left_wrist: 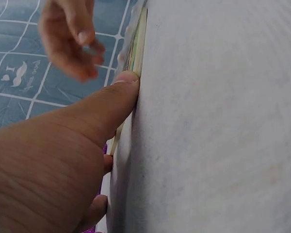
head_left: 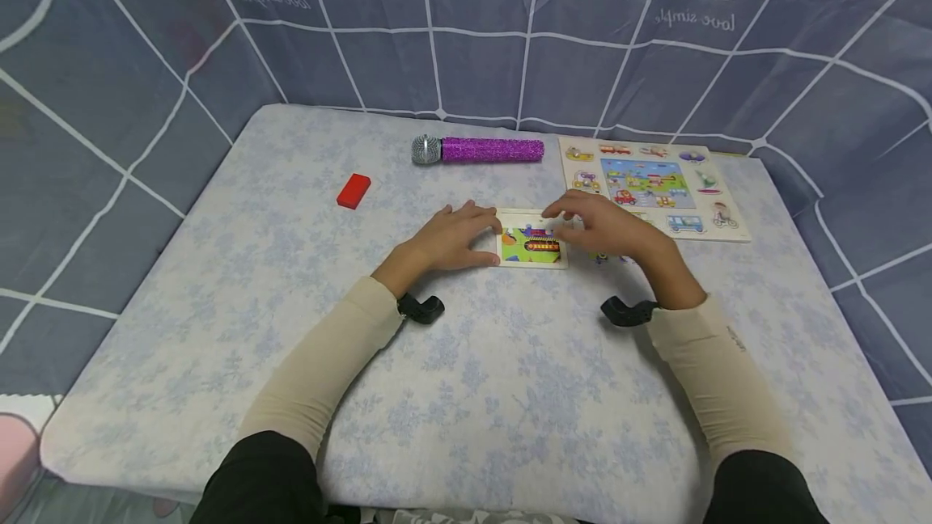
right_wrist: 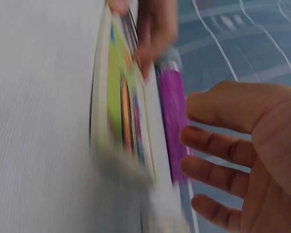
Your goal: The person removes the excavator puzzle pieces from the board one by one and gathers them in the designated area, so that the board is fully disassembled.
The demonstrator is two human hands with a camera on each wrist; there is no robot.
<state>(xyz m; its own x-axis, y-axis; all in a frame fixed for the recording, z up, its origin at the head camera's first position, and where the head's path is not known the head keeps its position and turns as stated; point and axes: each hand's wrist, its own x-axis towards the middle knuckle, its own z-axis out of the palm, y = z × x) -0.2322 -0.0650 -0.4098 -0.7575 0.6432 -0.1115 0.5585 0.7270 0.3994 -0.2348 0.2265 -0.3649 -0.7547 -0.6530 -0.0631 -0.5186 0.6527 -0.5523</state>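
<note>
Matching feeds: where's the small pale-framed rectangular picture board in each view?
Head: the small pale-framed rectangular picture board is just right of centre.
Left wrist: the board shows edge-on, upper middle, at the left thumb.
Right wrist: the board is left of centre.
Shared landmark: the purple glittery microphone, only slivers in the left wrist view.

Microphone (head_left: 478, 150) and picture board (head_left: 650, 182) obstruct passage beyond the small framed picture (head_left: 532, 248). Nearer, free passage lies between the sleeves (head_left: 328, 362).

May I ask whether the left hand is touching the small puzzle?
Touching: the left wrist view shows the left hand, thumb against the small puzzle.
</note>
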